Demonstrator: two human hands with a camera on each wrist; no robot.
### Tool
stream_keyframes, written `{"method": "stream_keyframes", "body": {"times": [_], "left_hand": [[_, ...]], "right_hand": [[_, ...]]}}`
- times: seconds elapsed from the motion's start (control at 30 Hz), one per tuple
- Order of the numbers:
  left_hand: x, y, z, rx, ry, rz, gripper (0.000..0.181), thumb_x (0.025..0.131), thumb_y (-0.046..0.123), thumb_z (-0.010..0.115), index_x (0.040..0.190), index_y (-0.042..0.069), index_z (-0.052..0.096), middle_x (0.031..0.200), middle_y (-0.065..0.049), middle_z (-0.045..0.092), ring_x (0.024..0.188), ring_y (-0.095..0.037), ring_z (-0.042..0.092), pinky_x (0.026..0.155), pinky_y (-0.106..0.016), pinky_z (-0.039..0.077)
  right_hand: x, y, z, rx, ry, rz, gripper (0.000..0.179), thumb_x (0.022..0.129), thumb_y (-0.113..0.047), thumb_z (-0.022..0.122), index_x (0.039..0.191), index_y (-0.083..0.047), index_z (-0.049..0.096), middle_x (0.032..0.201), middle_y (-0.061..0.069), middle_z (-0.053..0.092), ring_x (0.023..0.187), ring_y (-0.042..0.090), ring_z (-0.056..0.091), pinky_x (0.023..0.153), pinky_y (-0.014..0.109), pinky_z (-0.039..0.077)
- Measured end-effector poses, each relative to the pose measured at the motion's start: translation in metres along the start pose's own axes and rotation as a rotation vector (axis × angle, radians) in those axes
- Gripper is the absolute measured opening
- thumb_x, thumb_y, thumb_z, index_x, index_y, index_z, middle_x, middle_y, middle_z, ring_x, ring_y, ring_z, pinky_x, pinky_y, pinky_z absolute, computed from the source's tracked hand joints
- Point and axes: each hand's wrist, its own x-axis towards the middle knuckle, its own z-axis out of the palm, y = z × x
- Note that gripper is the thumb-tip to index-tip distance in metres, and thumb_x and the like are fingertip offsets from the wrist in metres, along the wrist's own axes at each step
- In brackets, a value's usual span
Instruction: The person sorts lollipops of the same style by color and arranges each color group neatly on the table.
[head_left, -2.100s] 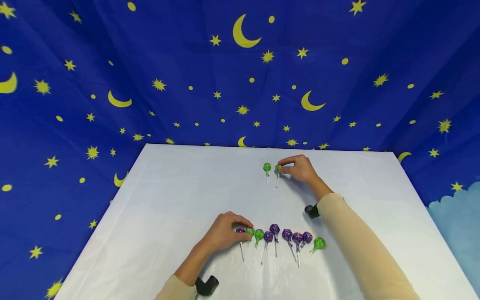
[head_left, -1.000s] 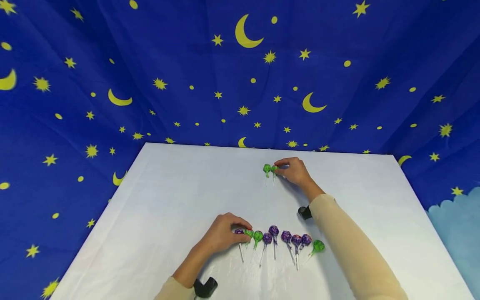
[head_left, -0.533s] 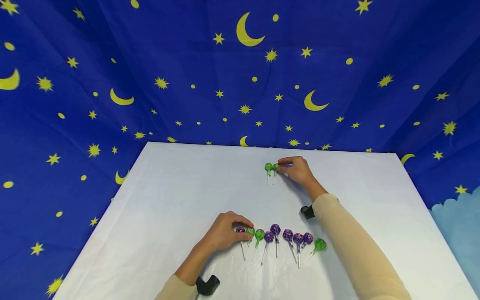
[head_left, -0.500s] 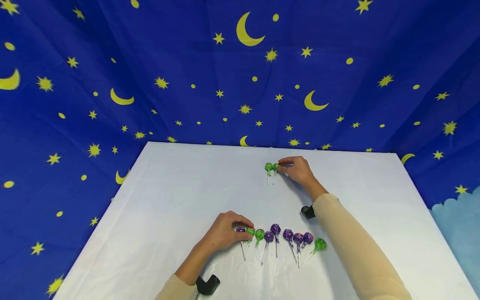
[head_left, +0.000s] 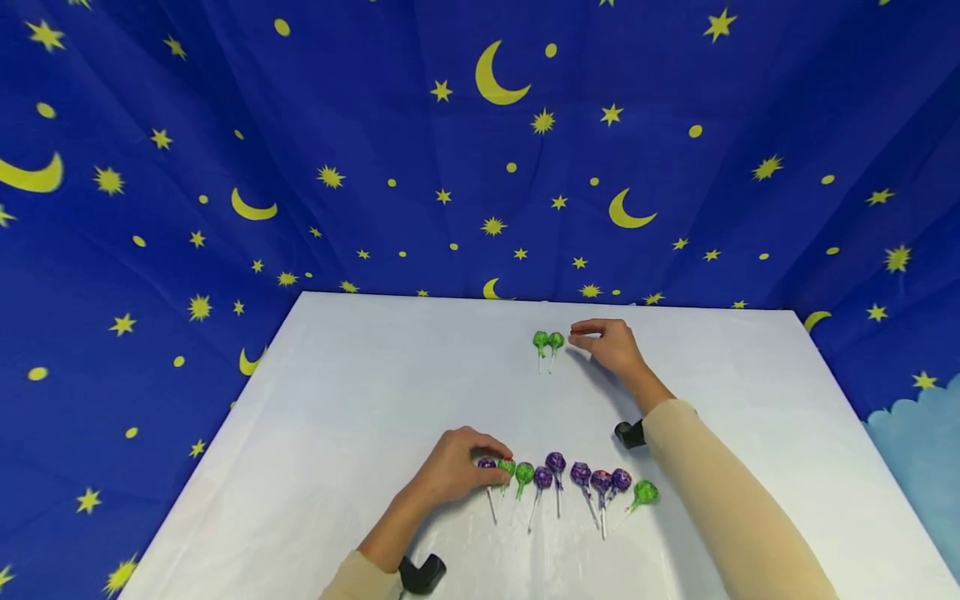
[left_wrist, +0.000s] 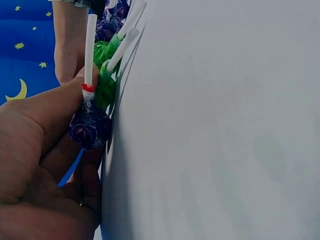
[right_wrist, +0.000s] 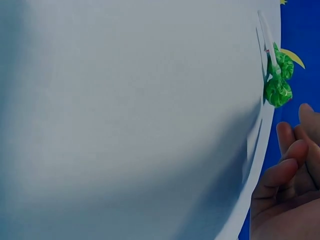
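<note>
At the far side of the table, two green-wrapped lollipops (head_left: 556, 341) lie side by side, sticks toward the person. My right hand (head_left: 611, 343) is just to their right, apart from them and holding nothing; the right wrist view shows its relaxed fingers (right_wrist: 280, 172) below the green heads. Nearer the front, my left hand (head_left: 459, 467) pinches a green lollipop (head_left: 506, 468) between thumb and index finger, at the left part of a row. A purple lollipop (left_wrist: 90, 127) sits inside the curve of that hand. Another green lollipop (head_left: 524, 473) lies directly right of the pinched one.
Several purple lollipops (head_left: 602, 481) continue the row rightward, ending with a green lollipop (head_left: 646, 492). The white table (head_left: 375, 375) meets a blue star-patterned cloth (head_left: 420, 150) at its back edge. A black wrist camera (head_left: 422, 575) shows at the left wrist, another (head_left: 628, 434) at the right.
My right hand slid its green lollipop leftward against the other far one, then let go and drew back to the right. The left hand has kept its hold on the row's green lollipop.
</note>
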Motion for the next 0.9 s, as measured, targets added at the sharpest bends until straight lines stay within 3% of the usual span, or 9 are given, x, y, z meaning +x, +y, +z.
{"method": "stream_keyframes", "body": {"times": [0.23, 0.47, 0.7, 0.9], "left_hand": [[-0.002, 0.0, -0.001, 0.011, 0.011, 0.001, 0.026, 0.073, 0.034, 0.084, 0.097, 0.029, 0.076, 0.093, 0.019, 0.066, 0.093, -0.009, 0.058, 0.09, -0.035, 0.043], [0.0, -0.001, -0.001, -0.01, 0.014, 0.008, 0.028, 0.073, 0.035, 0.084, 0.098, 0.027, 0.077, 0.094, 0.018, 0.067, 0.094, -0.009, 0.058, 0.089, -0.035, 0.043], [-0.002, 0.0, 0.004, -0.017, 0.002, 0.014, 0.027, 0.073, 0.035, 0.084, 0.098, 0.027, 0.077, 0.094, 0.019, 0.066, 0.093, -0.007, 0.057, 0.089, -0.033, 0.043], [-0.003, 0.0, 0.002, -0.018, 0.022, 0.014, 0.027, 0.072, 0.033, 0.085, 0.097, 0.025, 0.077, 0.093, 0.018, 0.067, 0.094, -0.009, 0.058, 0.09, -0.034, 0.043]], "right_hand": [[-0.008, 0.001, -0.001, 0.017, -0.042, -0.037, 0.036, 0.086, -0.03, 0.074, 0.113, -0.007, 0.071, 0.11, 0.01, 0.068, 0.106, 0.028, 0.055, 0.081, 0.042, 0.046], [-0.016, 0.0, -0.008, 0.0, -0.067, -0.014, 0.038, 0.085, -0.037, 0.073, 0.113, -0.01, 0.072, 0.116, 0.007, 0.065, 0.103, 0.026, 0.053, 0.077, 0.039, 0.044], [-0.03, -0.002, -0.015, -0.018, -0.055, -0.011, 0.027, 0.086, -0.034, 0.073, 0.102, -0.012, 0.074, 0.112, 0.006, 0.066, 0.099, 0.026, 0.052, 0.077, 0.039, 0.041], [-0.038, -0.002, -0.017, -0.033, -0.043, -0.049, 0.026, 0.086, -0.034, 0.073, 0.102, -0.013, 0.074, 0.111, 0.006, 0.066, 0.096, 0.026, 0.052, 0.077, 0.039, 0.041]]}}
